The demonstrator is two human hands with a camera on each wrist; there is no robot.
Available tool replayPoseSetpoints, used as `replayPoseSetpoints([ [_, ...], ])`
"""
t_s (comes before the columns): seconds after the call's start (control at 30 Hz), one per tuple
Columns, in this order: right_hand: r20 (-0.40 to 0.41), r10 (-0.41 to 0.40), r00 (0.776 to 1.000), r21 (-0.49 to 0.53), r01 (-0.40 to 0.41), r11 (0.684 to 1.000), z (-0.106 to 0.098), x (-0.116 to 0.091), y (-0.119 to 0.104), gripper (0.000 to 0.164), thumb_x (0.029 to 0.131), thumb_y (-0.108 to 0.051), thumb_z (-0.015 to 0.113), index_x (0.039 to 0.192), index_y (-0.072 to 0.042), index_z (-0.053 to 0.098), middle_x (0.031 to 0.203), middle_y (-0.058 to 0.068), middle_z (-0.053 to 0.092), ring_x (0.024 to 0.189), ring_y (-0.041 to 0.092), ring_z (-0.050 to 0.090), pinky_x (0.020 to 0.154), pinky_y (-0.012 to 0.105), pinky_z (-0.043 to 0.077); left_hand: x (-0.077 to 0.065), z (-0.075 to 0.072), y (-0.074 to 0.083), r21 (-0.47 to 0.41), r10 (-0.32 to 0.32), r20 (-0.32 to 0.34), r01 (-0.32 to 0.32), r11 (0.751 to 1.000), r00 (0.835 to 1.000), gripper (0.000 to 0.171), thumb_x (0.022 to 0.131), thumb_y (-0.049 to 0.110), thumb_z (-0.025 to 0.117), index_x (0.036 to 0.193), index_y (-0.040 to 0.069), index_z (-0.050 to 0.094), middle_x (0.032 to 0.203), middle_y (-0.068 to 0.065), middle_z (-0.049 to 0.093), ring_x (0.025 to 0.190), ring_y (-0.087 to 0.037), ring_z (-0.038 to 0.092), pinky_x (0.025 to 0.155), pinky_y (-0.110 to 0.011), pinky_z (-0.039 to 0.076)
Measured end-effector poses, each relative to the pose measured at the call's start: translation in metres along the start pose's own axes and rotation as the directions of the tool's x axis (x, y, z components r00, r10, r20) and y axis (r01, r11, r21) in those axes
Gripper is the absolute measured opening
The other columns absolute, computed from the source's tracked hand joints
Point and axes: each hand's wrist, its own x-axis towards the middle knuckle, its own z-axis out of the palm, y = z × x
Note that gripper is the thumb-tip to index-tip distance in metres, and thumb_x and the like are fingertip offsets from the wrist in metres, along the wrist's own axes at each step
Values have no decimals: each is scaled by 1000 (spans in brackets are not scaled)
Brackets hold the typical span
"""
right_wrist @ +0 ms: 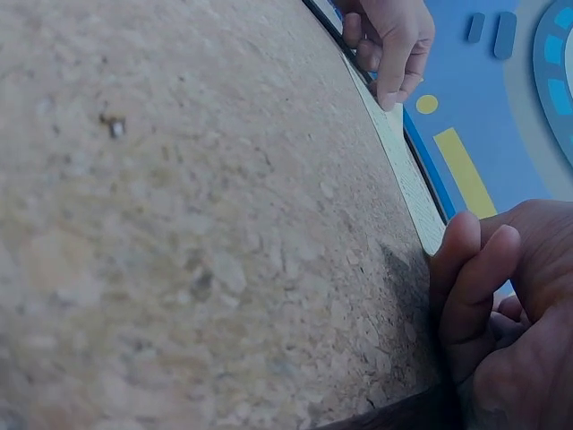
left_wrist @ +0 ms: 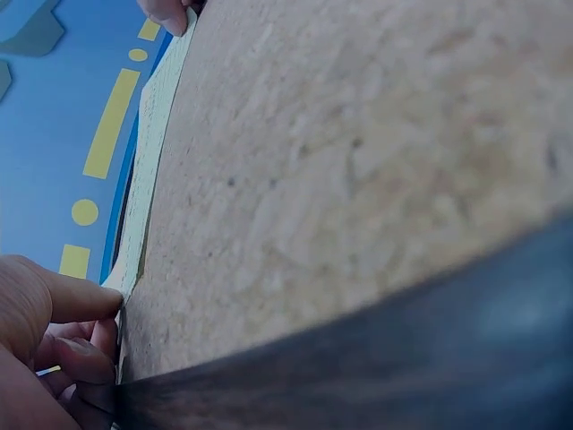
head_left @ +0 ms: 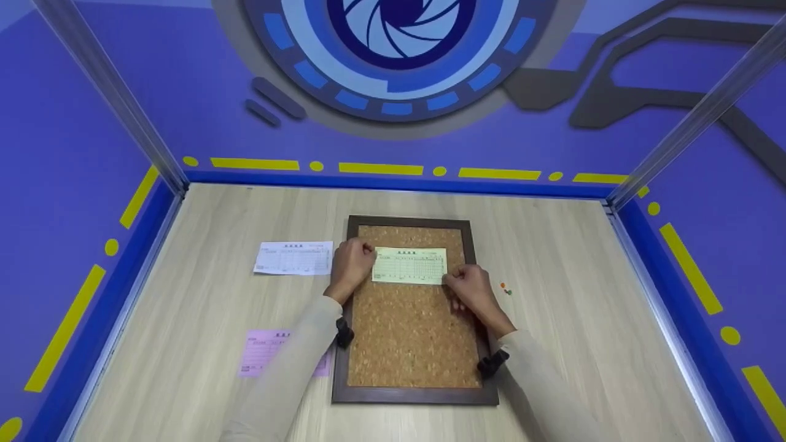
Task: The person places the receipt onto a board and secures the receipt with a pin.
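Note:
A pale yellow-green printed form (head_left: 409, 266) lies across the upper part of a cork board (head_left: 414, 337) with a dark brown frame. At the form's left end, my left hand (head_left: 353, 261) pinches its edge. My right hand (head_left: 471, 287) holds the lower right corner with the fingertips, the other fingers curled beneath. In the left wrist view the form (left_wrist: 154, 152) appears nearly edge-on, low over the cork. The right wrist view shows the right hand's curled fingers (right_wrist: 479, 278) at the near corner of the paper.
A white printed form (head_left: 295, 258) lies left of the board, and a pink one (head_left: 264, 353) is partly hidden under the left forearm. Small orange and green push pins (head_left: 505, 288) sit on the table right of the board. Blue-purple walls enclose the table (head_left: 589, 276).

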Motion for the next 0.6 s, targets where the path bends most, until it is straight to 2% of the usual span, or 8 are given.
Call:
replayPoseSetpoints([
  [0.17,3,1,1000,9,-1,1000,0,0,-1,19,98,-9,66,80,-4,66,53,6,63,36,12,55,35,23,42,0,0,0,15,-3,-2,3,1000,1000,13,100,7,69,90,7,77,81,-3,70,72,-18,61,65,-34,47],
  [0.6,-15,-17,1000,-4,17,1000,2,0,-1,22,97,-7,66,75,-6,64,54,6,62,36,13,56,35,24,42,-1,1,-1,21,11,-6,-10,1000,1000,13,100,7,69,91,8,77,83,-4,71,74,-19,63,66,-36,49],
])
